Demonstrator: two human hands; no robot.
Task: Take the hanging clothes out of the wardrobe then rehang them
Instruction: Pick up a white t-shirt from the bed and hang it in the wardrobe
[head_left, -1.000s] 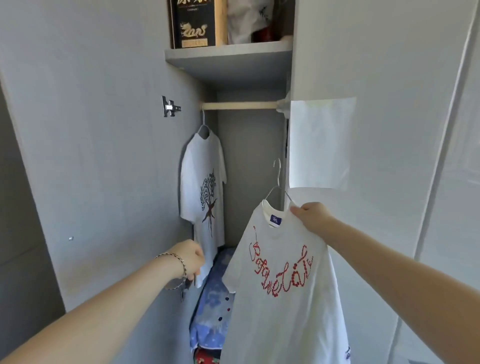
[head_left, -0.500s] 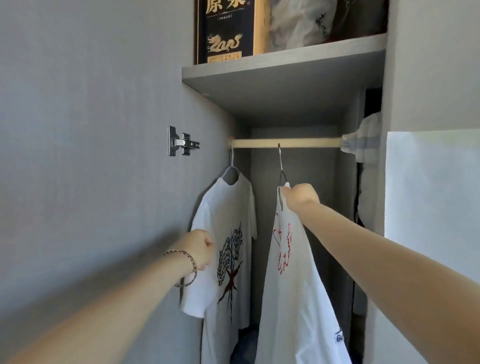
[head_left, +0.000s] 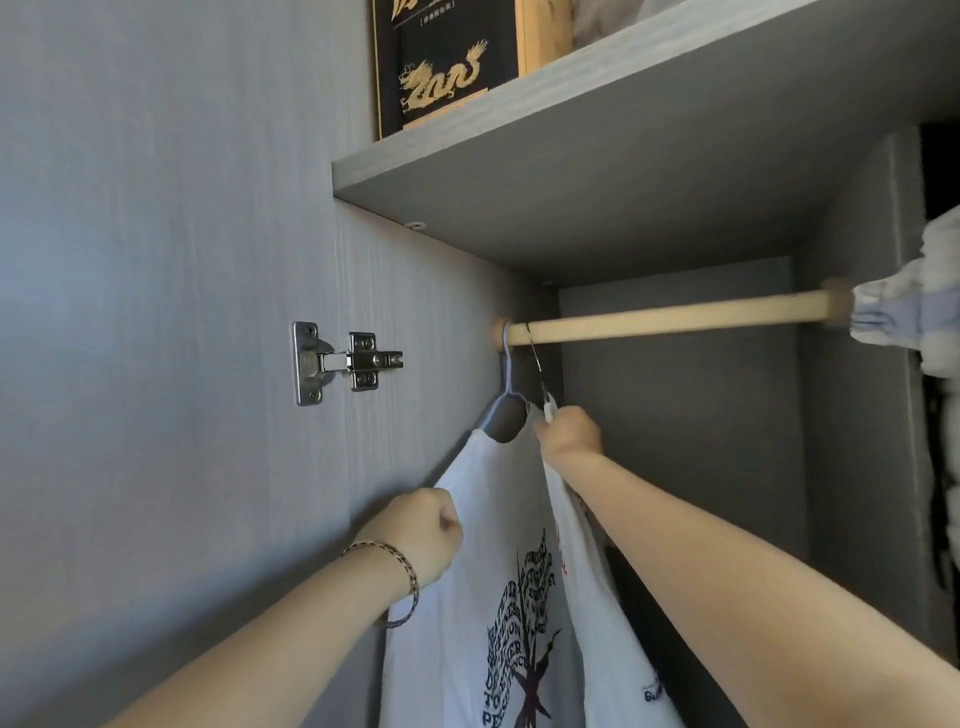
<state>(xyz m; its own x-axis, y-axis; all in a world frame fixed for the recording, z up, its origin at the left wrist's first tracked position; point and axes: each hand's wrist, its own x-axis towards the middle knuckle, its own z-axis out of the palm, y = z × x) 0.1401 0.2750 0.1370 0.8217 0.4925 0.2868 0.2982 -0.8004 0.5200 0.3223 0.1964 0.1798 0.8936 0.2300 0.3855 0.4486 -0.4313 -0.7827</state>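
White T-shirt (head_left: 608, 639) on wire hanger (head_left: 537, 364), hook over wooden rail (head_left: 675, 314), beside tree-print T-shirt (head_left: 493, 597). Judged light, limp; wire thin, stiff. Hanger neck, best hold, gripped by right hand (head_left: 571, 434), fingers curled round. Left hand (head_left: 428, 535) fingers curled; hold on cloth cannot be told.

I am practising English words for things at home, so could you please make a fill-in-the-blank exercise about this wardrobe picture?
1. The right hand grips a ___ just below its metal hook.
2. The black box with a gold dragon stands on the ___ above the wooden rod.
3. The bracelet is worn on the person's ___ wrist.

Missing words: hanger; shelf; left.
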